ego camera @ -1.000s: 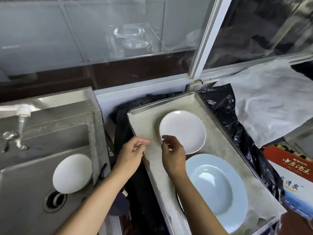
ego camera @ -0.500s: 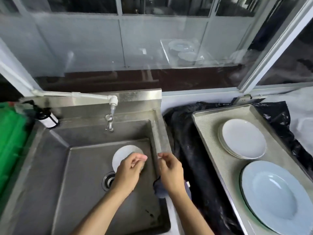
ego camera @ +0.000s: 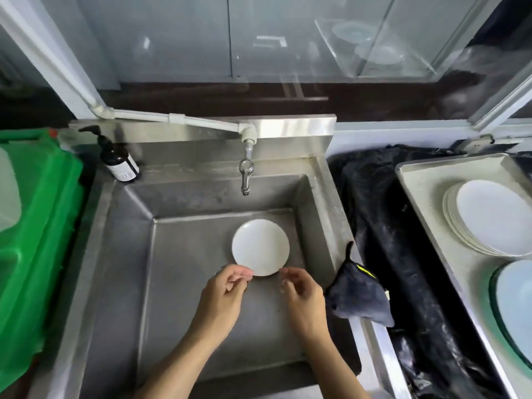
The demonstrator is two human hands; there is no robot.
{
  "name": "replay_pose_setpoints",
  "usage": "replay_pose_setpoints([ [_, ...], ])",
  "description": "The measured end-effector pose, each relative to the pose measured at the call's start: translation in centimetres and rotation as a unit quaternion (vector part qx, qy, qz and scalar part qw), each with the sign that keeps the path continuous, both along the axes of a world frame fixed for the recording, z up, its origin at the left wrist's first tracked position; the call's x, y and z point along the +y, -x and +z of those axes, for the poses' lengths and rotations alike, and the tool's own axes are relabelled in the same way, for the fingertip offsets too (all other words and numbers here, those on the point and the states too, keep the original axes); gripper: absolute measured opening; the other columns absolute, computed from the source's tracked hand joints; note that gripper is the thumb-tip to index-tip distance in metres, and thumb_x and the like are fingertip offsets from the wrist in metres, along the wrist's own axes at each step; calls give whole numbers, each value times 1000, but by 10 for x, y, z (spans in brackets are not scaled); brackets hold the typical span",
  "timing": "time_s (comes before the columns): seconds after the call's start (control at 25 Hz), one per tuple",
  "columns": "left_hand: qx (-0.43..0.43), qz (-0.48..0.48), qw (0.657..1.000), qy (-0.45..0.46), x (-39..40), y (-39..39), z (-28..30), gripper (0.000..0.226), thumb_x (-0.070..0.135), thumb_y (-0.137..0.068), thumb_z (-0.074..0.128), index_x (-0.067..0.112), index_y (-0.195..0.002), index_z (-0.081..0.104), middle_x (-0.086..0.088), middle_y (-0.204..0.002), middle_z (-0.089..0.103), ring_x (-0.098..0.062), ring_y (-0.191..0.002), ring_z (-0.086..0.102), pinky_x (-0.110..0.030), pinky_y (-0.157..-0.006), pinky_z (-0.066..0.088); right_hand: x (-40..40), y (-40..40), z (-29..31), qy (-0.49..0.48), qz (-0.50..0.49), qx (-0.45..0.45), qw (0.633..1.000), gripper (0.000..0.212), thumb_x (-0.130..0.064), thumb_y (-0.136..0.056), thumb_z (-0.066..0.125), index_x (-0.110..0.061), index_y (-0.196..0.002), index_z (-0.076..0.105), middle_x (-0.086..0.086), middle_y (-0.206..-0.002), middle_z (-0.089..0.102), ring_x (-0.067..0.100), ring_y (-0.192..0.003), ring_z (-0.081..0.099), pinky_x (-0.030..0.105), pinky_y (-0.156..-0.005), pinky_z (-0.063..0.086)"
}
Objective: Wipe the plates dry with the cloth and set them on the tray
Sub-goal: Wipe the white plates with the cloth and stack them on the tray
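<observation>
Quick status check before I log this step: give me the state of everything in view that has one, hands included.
Left hand: empty, fingers loosely curled, over the sink beside the plate.
Right hand: empty, fingers relaxed.
White plate: lying flat in the sink, not gripped.
Dark cloth: draped over the sink's right edge, unheld.
Tap: no water visible.
Stacked white plates: on the tray.
Pale blue plate: on the tray.

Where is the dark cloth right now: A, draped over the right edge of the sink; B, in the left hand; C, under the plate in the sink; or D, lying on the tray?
A: the dark cloth hangs over the right rim of the sink, beside the right hand, and neither hand holds it.
</observation>
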State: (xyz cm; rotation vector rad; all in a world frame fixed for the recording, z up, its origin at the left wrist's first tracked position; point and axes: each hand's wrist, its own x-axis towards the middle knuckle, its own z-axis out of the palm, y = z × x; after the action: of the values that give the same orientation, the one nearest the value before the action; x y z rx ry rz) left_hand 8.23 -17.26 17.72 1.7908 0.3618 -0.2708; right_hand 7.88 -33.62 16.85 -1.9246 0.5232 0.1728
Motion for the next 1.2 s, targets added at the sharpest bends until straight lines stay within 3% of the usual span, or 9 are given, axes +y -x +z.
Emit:
replay_pose_setpoints([
  [0.36, 65, 42, 997, 5, 12, -25, -113, 31, 1, -97, 51, 25, -94, 70, 14, -96, 74, -8, -97, 69, -46, -97, 54, -4, -42, -125, 1, -27, 74, 997, 24, -10, -94, 60, -27, -103, 73, -9, -95, 75, 15, -90, 70, 40, -82, 57],
  [0.52, 88, 67, 994, 4, 16, -51, -176, 35, 0, -98, 47, 28, -110, 66, 6, -112, 71, -15, -108, 67, -48, -101, 52, -6, -76, -189, -1, -65, 88, 994, 24, -14, -97, 58, -32, -109, 70, -8, -97, 71, 17, -83, 67, 45, -78, 58],
  [0.6, 97, 74, 993, 3, 14, -68, -203, 38, 1, -98, 49, 29, -120, 63, 7, -120, 68, -12, -112, 64, -41, -104, 51, -7, -94, -216, 9, -96, 85, 992, 28, -13, -98, 57, -29, -118, 67, -6, -105, 70, 17, -95, 66, 43, -90, 56],
  [0.72, 114, 78, 990, -18, 11, -93, -232, 45, 9, -97, 53, 43, -126, 55, 28, -117, 60, 1, -106, 62, -15, -89, 47, -8, -116, -247, 24, -143, 64, 987, 40, -9, -98, 56, -18, -137, 61, 7, -126, 63, 26, -117, 60, 40, -100, 48],
  [0.84, 162, 62, 984, -43, 11, -110, -250, 55, 19, -97, 54, 31, -149, 41, 21, -121, 50, -9, -106, 61, -26, -96, 44, -11, -132, -265, 38, -148, 57, 987, 45, -7, -100, 53, -11, -144, 56, 15, -138, 53, 31, -121, 56, 37, -99, 44],
  [0.92, 181, 61, 981, -36, 10, -119, -255, 47, 25, -89, 54, 40, -134, 54, 8, -108, 67, -23, -98, 67, -45, -97, 52, -10, -139, -271, 29, -125, 67, 989, 38, -6, -99, 51, -13, -134, 63, 13, -134, 58, 28, -114, 58, 36, -93, 47],
  [1.0, 191, 69, 979, -28, 8, -122, -257, 38, 30, -75, 49, 47, -105, 62, -6, -106, 72, -30, -99, 67, -51, -95, 54, -9, -141, -274, 30, -123, 67, 990, 35, -5, -97, 53, -14, -128, 67, 12, -128, 64, 26, -110, 61, 38, -91, 51],
  [1.12, 198, 100, 975, 5, 7, -124, -257, 37, 28, -70, 49, 42, -100, 65, 12, -96, 72, -21, -102, 69, -52, -97, 54, -9, -142, -274, 38, -161, 58, 985, 33, -2, -95, 60, -10, -126, 66, 10, -123, 64, 24, -106, 62, 34, -90, 49],
  [1.2, 193, 123, 973, 23, 6, -125, -253, 35, 23, -72, 51, 35, -101, 67, 13, -95, 72, -19, -102, 69, -51, -96, 55, -9, -142, -272, 32, -168, 43, 984, 32, 2, -94, 61, -7, -125, 65, 8, -114, 65, 25, -103, 63, 30, -86, 47],
])
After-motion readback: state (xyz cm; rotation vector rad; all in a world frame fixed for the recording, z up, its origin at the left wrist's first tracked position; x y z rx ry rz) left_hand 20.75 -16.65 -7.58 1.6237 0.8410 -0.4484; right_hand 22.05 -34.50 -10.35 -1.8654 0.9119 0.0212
